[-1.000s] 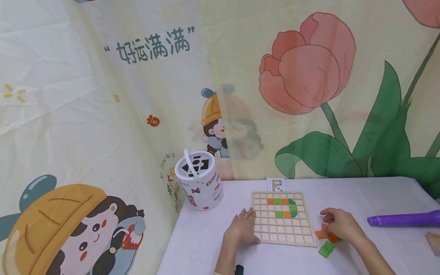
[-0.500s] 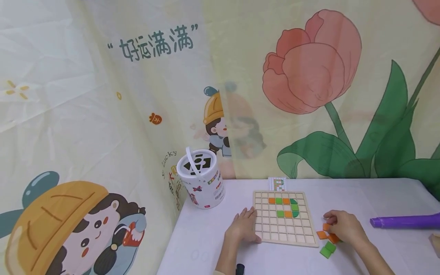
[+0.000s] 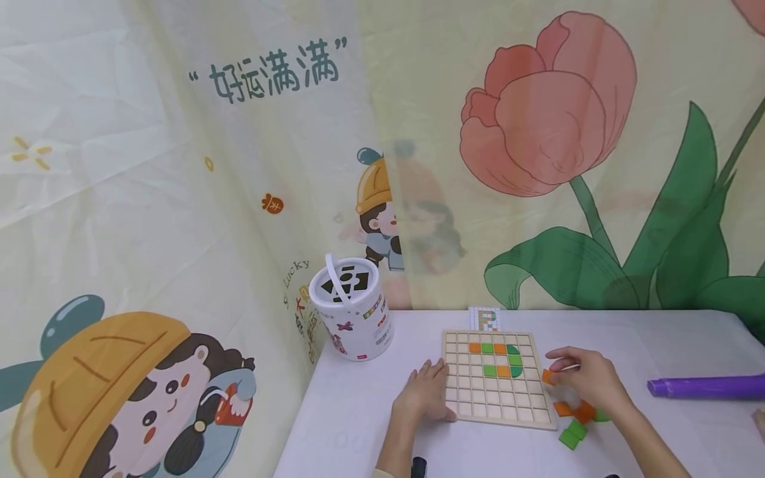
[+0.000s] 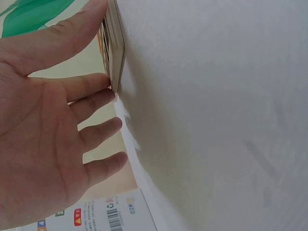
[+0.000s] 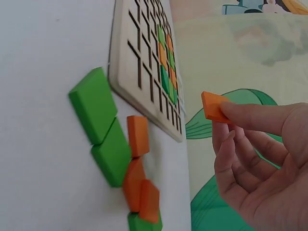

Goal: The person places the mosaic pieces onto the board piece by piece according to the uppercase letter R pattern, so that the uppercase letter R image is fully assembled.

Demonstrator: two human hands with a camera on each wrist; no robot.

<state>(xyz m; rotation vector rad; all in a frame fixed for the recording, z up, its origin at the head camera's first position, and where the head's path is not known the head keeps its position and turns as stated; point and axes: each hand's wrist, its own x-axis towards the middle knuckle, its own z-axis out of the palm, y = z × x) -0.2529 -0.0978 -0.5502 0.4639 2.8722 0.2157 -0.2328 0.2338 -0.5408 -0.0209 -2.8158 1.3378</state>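
A wooden grid board (image 3: 496, 397) lies on the table, with orange and green tiles (image 3: 501, 349) set in a curved shape in its upper part. My left hand (image 3: 423, 395) rests along its left side, fingers extended; in the left wrist view the thumb and fingertips meet the board edge (image 4: 114, 53). Beside the board's right edge, my right hand (image 3: 588, 382) pinches an orange square tile (image 5: 211, 107) between thumb and finger, raised over the loose pieces. Below that hand lie loose orange tiles (image 5: 138, 136) and green tiles (image 5: 98, 106), partly overlapping one another.
A printed pattern card (image 3: 487, 320) sits behind the board. To the left stands a white bucket (image 3: 355, 328) with a handle and cut-out lid. A purple tube-like object (image 3: 705, 387) lies at the right. A small black object (image 3: 419, 467) shows at the front edge.
My right hand has lifted an orange tile from the loose pile and shifted left and up toward the board. The left hand keeps its place at the board's side.
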